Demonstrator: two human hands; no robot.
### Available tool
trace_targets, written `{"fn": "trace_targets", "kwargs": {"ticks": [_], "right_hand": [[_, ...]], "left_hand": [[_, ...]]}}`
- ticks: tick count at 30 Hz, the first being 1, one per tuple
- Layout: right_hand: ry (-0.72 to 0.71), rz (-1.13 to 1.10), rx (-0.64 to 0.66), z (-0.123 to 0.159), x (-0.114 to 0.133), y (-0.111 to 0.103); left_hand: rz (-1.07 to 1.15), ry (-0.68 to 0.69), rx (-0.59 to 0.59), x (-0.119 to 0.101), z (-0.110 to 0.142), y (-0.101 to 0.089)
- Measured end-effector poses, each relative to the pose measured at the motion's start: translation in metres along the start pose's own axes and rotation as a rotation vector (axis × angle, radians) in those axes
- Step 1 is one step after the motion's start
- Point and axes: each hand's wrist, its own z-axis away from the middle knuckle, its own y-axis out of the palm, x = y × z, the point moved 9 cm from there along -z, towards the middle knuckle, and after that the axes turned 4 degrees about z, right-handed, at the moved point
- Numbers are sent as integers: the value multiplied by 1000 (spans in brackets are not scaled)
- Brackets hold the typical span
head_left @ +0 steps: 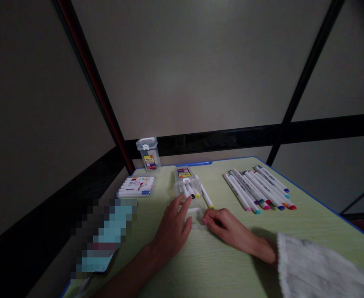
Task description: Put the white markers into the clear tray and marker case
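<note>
A clear plastic marker box [184, 174] lies on its side with its mouth toward me. Several white markers [188, 191] poke out of it, with black and yellow ends showing. Its clear lid [195, 218] hangs open on the tabletop. My left hand [174, 223] is open, fingers apart, with fingertips close to the marker ends; whether they touch is unclear. My right hand [225, 227] has its fingers curled at the right edge of the lid, and its thumb is partly hidden. One yellow-ended marker [207, 198] lies just right of the box.
Several loose markers [259, 188] lie in a group at the right of the green table [231, 273]. At the back left stands an upright clear box [150, 155], with a flat marker pack [137, 186] before it. A pixelated blue-green object [107, 238] lies at the left edge.
</note>
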Motion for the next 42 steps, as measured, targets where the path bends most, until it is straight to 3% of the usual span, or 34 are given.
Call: {"fn": "trace_targets", "kwargs": {"ticks": [20,42], "right_hand": [[-4,17,-1,0,-1,1],[3,14,9,0,-3,3]], "left_hand": [[25,28,-91,3,3,-1],[-24,42,-75,2,3,0]]}}
